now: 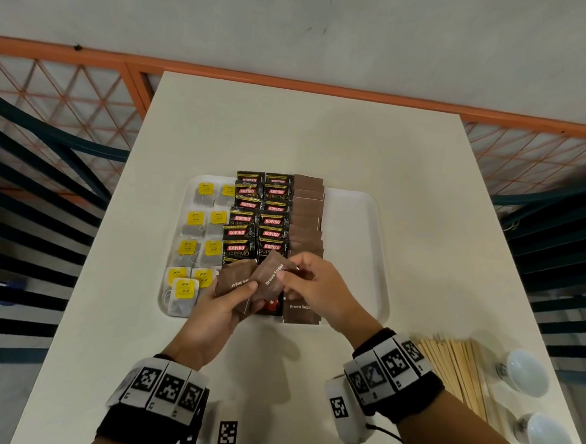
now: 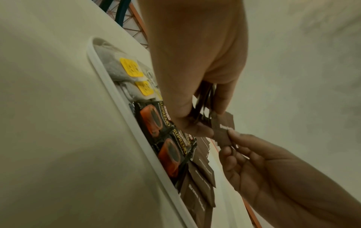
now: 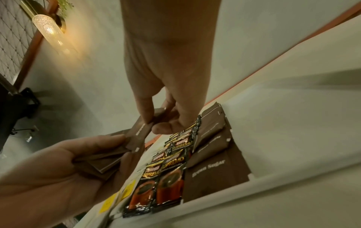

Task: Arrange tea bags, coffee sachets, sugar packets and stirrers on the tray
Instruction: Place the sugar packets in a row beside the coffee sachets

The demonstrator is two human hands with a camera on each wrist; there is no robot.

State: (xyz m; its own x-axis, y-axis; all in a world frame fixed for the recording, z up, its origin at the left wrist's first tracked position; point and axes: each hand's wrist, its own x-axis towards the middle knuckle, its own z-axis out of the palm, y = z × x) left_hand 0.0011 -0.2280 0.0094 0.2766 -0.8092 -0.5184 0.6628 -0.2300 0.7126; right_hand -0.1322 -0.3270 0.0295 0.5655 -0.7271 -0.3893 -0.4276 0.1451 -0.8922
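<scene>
A white tray (image 1: 356,225) lies on the table with yellow-tagged tea bags (image 1: 194,246) on its left, black coffee sachets (image 1: 259,216) in two columns, and a column of brown sugar packets (image 1: 307,216) beside them. Above the tray's near edge my left hand (image 1: 221,303) grips a small stack of brown sugar packets (image 1: 234,281). My right hand (image 1: 311,284) pinches one brown sugar packet (image 1: 273,272) off the top of that stack, thumb and forefinger on its end (image 3: 142,128). Wooden stirrers (image 1: 457,369) lie on the table at the near right.
Two white cups (image 1: 529,373) lie on their sides near the table's right edge, next to the stirrers. The right third of the tray holds nothing. An orange mesh railing (image 1: 70,88) runs behind the table. A marker tag (image 1: 227,434) sits at the near edge.
</scene>
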